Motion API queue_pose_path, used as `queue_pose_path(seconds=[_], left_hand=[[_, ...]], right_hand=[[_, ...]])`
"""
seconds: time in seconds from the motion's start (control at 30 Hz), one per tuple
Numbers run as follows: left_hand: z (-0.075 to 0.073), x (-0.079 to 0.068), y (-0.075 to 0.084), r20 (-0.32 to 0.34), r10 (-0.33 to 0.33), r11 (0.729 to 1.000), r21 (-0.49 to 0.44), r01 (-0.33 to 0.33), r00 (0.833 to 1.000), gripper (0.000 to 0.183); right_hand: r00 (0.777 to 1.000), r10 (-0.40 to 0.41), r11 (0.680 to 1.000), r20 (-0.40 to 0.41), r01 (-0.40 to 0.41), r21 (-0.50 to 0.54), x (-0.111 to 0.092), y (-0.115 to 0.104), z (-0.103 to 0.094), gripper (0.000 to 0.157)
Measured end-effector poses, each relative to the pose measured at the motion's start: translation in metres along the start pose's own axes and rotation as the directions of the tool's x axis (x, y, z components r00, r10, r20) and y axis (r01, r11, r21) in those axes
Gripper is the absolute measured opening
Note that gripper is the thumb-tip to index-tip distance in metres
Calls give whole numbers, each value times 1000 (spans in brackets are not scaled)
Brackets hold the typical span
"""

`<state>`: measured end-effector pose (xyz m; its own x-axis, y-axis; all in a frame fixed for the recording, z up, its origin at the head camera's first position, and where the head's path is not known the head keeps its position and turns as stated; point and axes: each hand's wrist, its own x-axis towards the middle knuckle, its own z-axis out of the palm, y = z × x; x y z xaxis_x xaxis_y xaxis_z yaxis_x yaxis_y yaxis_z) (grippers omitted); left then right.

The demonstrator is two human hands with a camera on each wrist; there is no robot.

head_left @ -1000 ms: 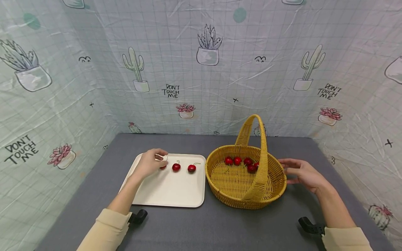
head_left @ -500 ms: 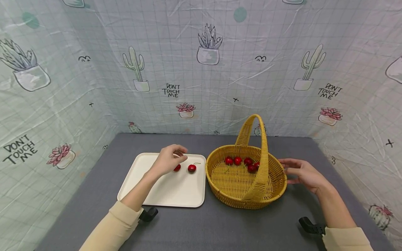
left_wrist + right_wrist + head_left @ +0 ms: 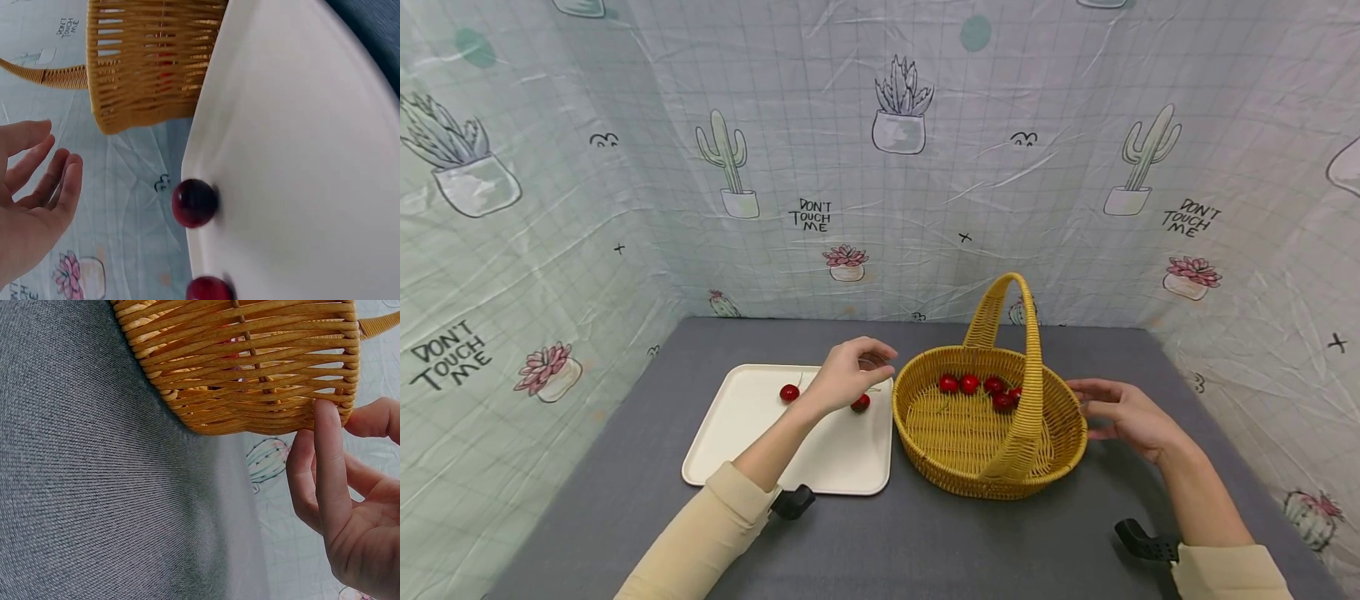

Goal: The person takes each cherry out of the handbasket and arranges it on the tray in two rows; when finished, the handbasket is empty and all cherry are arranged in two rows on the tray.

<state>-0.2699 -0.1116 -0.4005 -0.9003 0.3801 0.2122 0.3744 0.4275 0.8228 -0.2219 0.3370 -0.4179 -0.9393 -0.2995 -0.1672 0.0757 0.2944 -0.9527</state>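
Note:
My left hand (image 3: 856, 374) is held above the right part of a cream tray (image 3: 760, 446). Its fingers are loosely bent, and the left wrist view shows nothing between them. A dark red cherry (image 3: 789, 392) with a thin stem lies on the tray, and a second cherry (image 3: 861, 403) lies partly behind the hand. The left wrist view also shows a dark cherry (image 3: 195, 203) near the tray's edge. My right hand (image 3: 1123, 417) touches the right side of a yellow wicker basket (image 3: 955, 442). In the right wrist view, one straight finger (image 3: 329, 450) rests against the woven wall.
Several red cherries (image 3: 969, 384) lie inside the basket, towards the back. A tall basket handle (image 3: 1033, 367) arches over it. The tray stands close to the basket's left side on a grey tabletop (image 3: 925, 542). A printed cloth (image 3: 925, 208) hangs behind and at both sides.
My left hand has moved right across the tray, uncovering the left cherry and covering the middle part. My right hand and the basket have stayed in place.

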Motion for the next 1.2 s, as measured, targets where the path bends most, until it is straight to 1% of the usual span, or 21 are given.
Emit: queue_pose_path(seconds=[0.17,0.33,0.53,0.73,0.83,1.07,1.2], left_hand=[[12,10,7,35,40,999,-10,-40,999,23],[24,18,12,53,67,998,-21,-66,996,25],[38,24,18,77,69,997,-46,-66,995,24],[53,32,19,145,65,998,-19,-63,987,26],[60,35,20,162,45,999,-1,-46,986,26],[73,42,22,174,-40,998,58,30,984,26],[79,46,22,185,-52,994,103,33,981,27]], right_hand=[[1000,-4,1000,2,4,5,0,1,-1,60],[1000,-6,1000,1,6,5,1,1,-1,59],[1000,-6,1000,1,6,5,1,1,-1,60],[1000,-2,1000,4,2,1,1,1,-1,60],[1000,-4,1000,5,4,-2,2,1,-1,60],[1000,0,1000,3,0,-10,2,3,-2,60],[1000,10,1000,1,-10,-10,2,4,-1,60]])
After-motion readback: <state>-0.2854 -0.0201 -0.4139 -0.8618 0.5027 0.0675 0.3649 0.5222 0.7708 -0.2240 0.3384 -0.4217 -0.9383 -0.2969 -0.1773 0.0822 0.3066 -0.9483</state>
